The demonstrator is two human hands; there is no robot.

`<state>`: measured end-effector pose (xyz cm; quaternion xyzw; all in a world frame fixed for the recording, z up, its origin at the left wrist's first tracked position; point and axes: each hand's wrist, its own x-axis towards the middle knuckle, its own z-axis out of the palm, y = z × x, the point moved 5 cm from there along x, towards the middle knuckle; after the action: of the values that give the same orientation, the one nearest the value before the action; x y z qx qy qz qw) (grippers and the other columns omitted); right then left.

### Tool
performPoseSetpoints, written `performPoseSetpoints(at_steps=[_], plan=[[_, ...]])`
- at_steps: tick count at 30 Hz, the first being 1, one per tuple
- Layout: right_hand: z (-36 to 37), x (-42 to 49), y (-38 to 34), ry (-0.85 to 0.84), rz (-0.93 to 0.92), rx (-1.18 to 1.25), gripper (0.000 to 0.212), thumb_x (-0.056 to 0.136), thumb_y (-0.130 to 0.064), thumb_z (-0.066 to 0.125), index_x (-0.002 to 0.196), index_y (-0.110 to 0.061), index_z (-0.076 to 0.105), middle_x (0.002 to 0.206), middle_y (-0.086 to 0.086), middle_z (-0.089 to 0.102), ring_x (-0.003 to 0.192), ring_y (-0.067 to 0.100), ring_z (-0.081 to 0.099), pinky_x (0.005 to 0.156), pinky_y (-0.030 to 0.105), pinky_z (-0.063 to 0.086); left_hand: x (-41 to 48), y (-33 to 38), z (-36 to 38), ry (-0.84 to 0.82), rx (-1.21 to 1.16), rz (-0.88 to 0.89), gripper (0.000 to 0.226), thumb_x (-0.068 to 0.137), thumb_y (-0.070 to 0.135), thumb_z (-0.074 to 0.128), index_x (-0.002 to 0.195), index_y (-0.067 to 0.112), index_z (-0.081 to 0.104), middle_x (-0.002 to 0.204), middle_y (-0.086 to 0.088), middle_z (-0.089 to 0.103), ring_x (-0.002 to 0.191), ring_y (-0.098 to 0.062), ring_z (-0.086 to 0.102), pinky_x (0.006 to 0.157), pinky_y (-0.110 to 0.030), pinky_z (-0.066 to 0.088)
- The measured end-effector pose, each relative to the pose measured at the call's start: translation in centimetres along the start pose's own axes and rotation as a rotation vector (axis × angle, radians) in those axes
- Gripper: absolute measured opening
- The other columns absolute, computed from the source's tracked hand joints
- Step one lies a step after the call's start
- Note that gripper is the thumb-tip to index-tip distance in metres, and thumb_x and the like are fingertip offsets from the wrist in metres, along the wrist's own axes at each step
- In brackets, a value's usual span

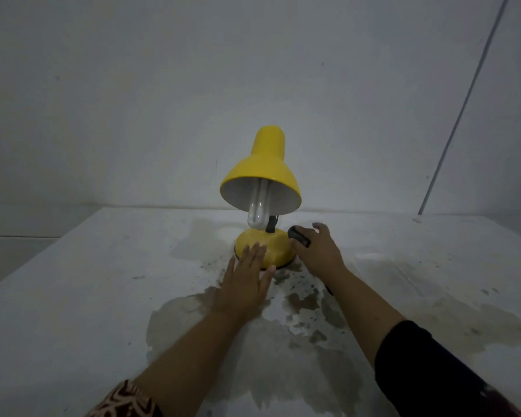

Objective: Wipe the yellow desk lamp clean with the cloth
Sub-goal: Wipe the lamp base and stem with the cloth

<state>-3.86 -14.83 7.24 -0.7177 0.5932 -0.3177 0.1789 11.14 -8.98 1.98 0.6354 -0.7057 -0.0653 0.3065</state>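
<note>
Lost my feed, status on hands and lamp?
Left hand open, flat by lamp base. Right hand on small black object. Yellow desk lamp upright. No cloth visible.

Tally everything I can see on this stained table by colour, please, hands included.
Yellow: 1, the desk lamp
White: 1, its bulb
Black: 1, a small object under the right hand
Bare hands: 2, counting the left hand
Total: 5
</note>
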Motion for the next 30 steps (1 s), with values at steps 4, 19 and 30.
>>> performPoseSetpoints(at_steps=[4,19,30], plan=[[3.3,0.7,0.2,-0.046,-0.152,-0.297,0.043,0.098,-0.036,0.040,0.139,-0.023,0.045,0.154,0.003,0.028,0.126,0.035,0.034,0.099,0.043,0.041,0.5,-0.7,0.8,-0.058,0.002,-0.035,0.053,0.098,0.043,0.022,0.147,0.027,0.014,0.158,0.008,0.012,0.147,-0.011,0.004,0.119,-0.035,-0.001],[5.2,6.2,0.2,-0.136,-0.058,-0.287,0.039,0.100,-0.033,0.033,0.134,-0.026,0.050,0.143,0.001,0.047,0.130,0.028,0.035,0.101,0.043,0.039,0.7,-0.8,0.9,-0.050,-0.002,-0.026,0.051,0.097,0.042,0.024,0.146,0.027,0.021,0.157,0.009,0.019,0.146,-0.012,0.011,0.118,-0.035,0.000],[5.0,5.4,-0.7,-0.085,0.057,-0.296,0.039,0.099,-0.031,0.036,0.131,-0.014,0.050,0.133,0.009,0.051,0.130,0.027,0.036,0.098,0.043,0.039,0.5,-0.9,0.7,-0.043,0.009,-0.030,0.052,0.097,0.045,0.022,0.145,0.026,0.024,0.156,0.006,0.022,0.146,-0.014,0.015,0.118,-0.039,0.000]])
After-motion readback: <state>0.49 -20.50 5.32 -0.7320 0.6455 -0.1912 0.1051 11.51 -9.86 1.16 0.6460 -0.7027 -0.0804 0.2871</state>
